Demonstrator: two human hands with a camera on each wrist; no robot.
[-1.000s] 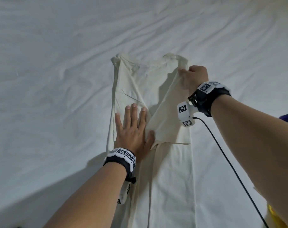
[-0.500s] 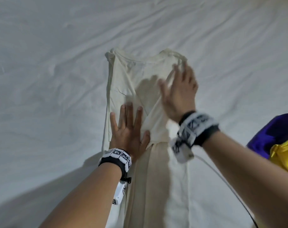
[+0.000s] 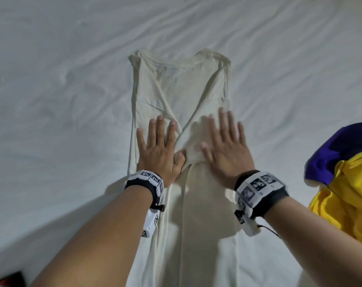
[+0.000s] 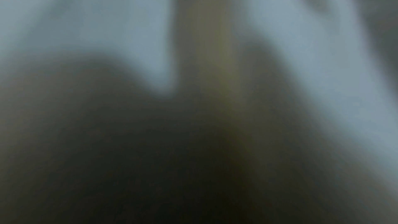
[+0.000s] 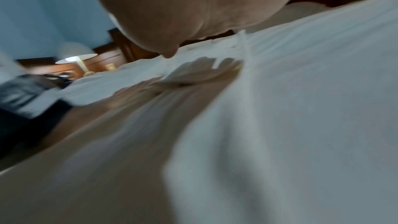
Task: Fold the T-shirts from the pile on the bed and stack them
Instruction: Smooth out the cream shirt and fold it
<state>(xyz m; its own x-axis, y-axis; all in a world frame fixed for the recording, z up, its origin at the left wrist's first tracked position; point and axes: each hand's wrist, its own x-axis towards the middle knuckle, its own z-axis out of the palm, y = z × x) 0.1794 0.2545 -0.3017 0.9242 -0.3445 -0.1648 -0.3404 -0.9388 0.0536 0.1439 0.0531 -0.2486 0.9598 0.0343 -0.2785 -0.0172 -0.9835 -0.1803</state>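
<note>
A cream T-shirt lies flat on the bed, a long narrow strip with its neckline toward the far edge and its hem toward the near edge. Both sleeves are folded inward and cross in a V over the chest. A crumpled purple-and-yellow shirt lies near the bed's right edge.

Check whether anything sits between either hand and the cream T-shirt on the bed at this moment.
Nothing visible does. The left hand lies flat, fingers straight, on the cream T-shirt, and the right hand is spread on its folded-in sleeve. The purple and yellow clothes lie off to the right on the white sheet, apart from the shirt.
</note>
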